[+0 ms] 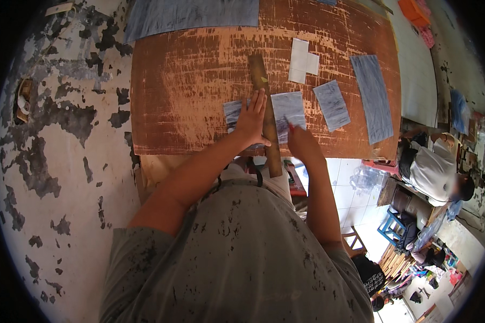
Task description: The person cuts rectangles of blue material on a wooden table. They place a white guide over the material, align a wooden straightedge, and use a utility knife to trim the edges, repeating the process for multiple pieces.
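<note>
A long, flat wooden straightedge (257, 70) runs away from me across the worn brown table, its near end sticking out past the front edge. My left hand (251, 119) lies on it with fingers stretched out, pressing it over a grey streaked sheet (288, 105) that shows on both sides. Right of the straightedge, my right hand (305, 145) is closed around a small red tool (291, 127) whose tip meets the sheet; its exact kind is too small to make out. Nearby on the right lies a smaller grey piece (332, 105).
A long grey strip (373, 99) lies near the brown table's (188, 97) right edge. White pieces (299, 60) sit farther back, and a large grey sheet (194, 13) covers the far left. Peeling wall stands at left. Another person (434, 169) works at right, near a blue stool (392, 227).
</note>
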The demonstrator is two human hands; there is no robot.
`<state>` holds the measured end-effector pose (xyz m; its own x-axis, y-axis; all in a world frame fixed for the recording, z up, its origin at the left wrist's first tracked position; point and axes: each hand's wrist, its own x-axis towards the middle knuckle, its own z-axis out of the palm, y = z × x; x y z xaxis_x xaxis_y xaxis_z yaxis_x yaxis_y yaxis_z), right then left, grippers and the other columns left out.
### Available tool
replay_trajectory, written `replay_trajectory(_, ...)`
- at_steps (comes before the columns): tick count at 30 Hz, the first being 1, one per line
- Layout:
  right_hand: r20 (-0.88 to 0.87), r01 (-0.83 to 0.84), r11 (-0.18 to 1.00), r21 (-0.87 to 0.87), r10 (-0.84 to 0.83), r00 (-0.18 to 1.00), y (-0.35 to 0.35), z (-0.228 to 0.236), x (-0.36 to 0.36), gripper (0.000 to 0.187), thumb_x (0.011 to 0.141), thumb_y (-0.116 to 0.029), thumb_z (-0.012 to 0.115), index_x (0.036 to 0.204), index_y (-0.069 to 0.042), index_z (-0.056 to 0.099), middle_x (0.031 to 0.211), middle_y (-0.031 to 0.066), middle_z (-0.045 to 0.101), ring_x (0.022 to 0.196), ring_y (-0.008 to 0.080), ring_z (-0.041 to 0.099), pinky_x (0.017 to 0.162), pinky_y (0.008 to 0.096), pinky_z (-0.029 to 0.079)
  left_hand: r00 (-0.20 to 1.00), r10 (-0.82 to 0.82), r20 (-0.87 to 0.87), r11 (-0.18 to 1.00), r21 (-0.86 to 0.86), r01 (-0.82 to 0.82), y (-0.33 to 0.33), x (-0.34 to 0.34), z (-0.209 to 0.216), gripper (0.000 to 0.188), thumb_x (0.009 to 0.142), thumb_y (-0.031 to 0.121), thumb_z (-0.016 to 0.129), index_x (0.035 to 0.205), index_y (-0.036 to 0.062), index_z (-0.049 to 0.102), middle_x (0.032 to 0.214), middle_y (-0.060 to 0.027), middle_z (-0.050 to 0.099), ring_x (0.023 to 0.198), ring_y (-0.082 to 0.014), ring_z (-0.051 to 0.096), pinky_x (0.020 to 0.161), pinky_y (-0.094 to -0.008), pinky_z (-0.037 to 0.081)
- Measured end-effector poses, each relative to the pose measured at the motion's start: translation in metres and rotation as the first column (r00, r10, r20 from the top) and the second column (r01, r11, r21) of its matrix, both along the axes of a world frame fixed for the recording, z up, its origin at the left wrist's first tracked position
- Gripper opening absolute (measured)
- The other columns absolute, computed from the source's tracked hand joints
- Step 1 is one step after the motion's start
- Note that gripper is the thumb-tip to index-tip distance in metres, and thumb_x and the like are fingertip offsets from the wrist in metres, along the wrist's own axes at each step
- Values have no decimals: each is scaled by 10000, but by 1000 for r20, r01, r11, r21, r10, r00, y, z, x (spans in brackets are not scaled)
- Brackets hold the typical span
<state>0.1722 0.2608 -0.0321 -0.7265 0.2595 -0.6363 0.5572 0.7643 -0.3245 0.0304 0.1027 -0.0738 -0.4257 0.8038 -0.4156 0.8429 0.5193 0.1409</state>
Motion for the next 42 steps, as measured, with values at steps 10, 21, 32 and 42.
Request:
replay_trajectory(10,-355,212,977,-18,-205,912,-28,-21,-80,425,1095,-328,493,1134,74,629,1008,393,720,987,563,712,875,611,572,999,24,25,996,80,-26,-1,-2,-5,1658,530,794,922,1682,-107,139,1777,-291,9,1662,-428,69,1304,-615,194)
replay_trajectory(21,-199,-240,969,66,248,948,-31,-59,-21,372,1029,-255,577,1232,54,618,1222,349,666,1082,551,697,862,587,597,1000,15,10,1000,-12,-15,1,-3,1,1672,538,846,880,1692,-87,110,1788,-270,-6,1667,-420,47,1314,-612,171)
replay_trajectory(32,22,229,967,-114,-228,973,-60,-29,78,427,1107,-312,449,1174,87,586,1031,407,714,1030,558,712,885,623,561,1000,-8,5,999,-33,8,3,-4,5,1636,600,876,826,1701,-77,82,1795,-262,-20,1672,-406,16,1316,-622,123)
replay_trajectory(42,-255,315,947,-58,-319,913,-14,-39,-58,426,1101,-323,482,1053,77,623,990,399,713,984,557,711,855,625,561,1000,7,-1,999,36,-7,-1,-4,-5,1663,554,855,868,1691,-95,112,1783,-283,6,1664,-421,58,1307,-623,164)
